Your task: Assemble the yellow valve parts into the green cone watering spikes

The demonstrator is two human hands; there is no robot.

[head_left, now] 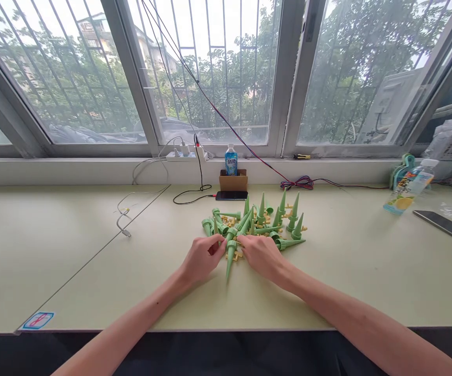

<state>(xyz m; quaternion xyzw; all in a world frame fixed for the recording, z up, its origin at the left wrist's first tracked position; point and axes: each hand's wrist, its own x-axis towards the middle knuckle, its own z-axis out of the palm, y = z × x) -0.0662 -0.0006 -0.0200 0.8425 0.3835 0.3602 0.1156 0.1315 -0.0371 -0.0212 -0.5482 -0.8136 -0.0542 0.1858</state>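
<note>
A heap of green plant watering spikes [265,228] with small yellow valves [303,228] lies on the table in front of me. Several spikes stand point up, others lie on their sides. One green spike [230,256] at the near edge of the heap points toward me, between my hands. My left hand [203,257] is at the heap's left front, thumb and forefinger pinched beside that spike's collar. From the other side, my right hand [263,256] has its fingers curled at the heap, near a yellow valve. What either hand pinches is hidden or too small to tell.
Behind the heap are a phone [232,196] on a cable and a blue-labelled bottle [231,161] in a cardboard box [233,181]. A drink bottle [409,188] and another phone [447,226] are at right. A white cable [123,230] lies left, near the table seam.
</note>
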